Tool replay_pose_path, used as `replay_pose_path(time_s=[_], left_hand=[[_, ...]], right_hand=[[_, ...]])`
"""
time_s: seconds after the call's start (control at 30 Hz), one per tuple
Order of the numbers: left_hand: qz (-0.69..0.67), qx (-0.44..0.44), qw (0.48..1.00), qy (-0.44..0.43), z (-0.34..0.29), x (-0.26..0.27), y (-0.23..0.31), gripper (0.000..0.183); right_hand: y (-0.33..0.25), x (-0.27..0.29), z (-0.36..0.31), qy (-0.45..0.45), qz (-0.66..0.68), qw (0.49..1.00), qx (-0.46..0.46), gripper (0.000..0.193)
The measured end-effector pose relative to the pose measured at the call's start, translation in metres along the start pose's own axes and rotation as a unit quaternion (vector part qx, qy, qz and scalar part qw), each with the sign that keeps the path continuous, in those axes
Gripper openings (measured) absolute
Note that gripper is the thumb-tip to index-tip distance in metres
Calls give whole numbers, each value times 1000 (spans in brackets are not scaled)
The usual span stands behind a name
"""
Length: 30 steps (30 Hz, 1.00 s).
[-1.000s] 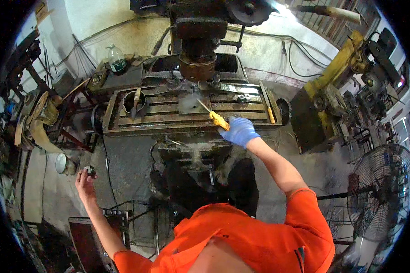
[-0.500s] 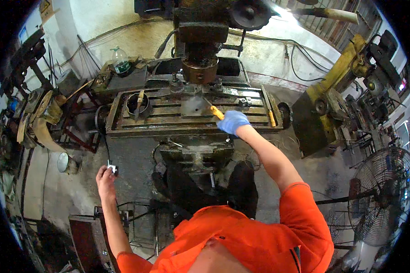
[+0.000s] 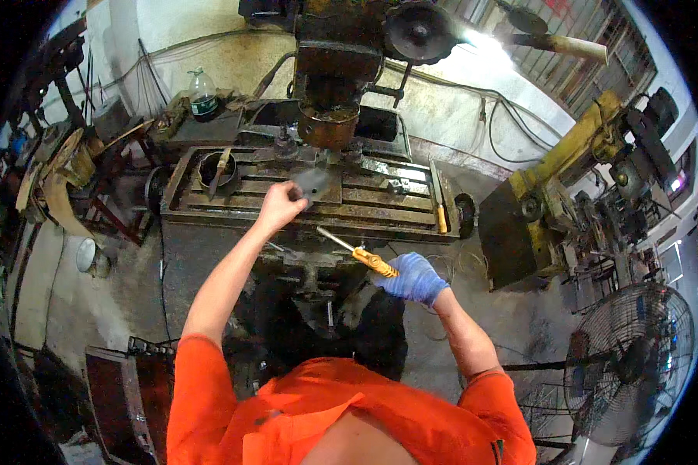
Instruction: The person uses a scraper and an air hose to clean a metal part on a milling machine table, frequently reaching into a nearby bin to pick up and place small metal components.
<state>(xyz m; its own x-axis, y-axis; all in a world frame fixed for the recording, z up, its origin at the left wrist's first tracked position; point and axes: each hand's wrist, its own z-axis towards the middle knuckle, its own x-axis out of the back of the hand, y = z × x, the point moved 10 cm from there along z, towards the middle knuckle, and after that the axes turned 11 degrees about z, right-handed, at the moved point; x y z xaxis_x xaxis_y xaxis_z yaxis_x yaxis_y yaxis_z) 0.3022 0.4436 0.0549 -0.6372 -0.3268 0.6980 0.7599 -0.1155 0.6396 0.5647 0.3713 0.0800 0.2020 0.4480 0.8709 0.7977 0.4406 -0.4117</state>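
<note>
At the middle of the milling machine's slotted table (image 3: 395, 218), my bare left hand (image 3: 283, 205) has its thumb and fingers closed on the left edge of a flat grey metal plate (image 3: 312, 181) with a small dark hole. The plate is at the table, just below the round machine head (image 3: 329, 126); whether it is lifted I cannot tell. My right hand (image 3: 415, 279), in a blue glove, is in front of the table. It grips a yellow air blow gun (image 3: 376, 263), whose thin metal nozzle points up and left towards the table edge.
A round pot (image 3: 217, 172) with a brush stands at the table's left end. A yellow-handled file (image 3: 440, 209) and a small metal block (image 3: 398, 186) lie towards the right. A caged fan (image 3: 628, 364) stands lower right, a white bucket (image 3: 91, 256) on the left floor.
My left hand has let go of a small white thing at the lower left and moved up to the plate. My right hand has drawn the blow gun back from the plate, towards me.
</note>
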Motion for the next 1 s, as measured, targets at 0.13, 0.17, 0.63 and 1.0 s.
replay_pose_path(time_s=[0.13,0.17,0.63,1.0], left_hand=[[89,-22,996,15,43,-14,7,24],[127,-40,991,-5,47,-21,5,23],[247,-75,965,36,55,-30,11,21],[259,30,961,97,85,-42,0,28]], right_hand=[[6,54,4,142,330,928,93,27],[20,52,18,136,339,928,73,28],[116,-69,73,180,165,966,-83,45],[179,5,-26,292,214,929,-74,24]])
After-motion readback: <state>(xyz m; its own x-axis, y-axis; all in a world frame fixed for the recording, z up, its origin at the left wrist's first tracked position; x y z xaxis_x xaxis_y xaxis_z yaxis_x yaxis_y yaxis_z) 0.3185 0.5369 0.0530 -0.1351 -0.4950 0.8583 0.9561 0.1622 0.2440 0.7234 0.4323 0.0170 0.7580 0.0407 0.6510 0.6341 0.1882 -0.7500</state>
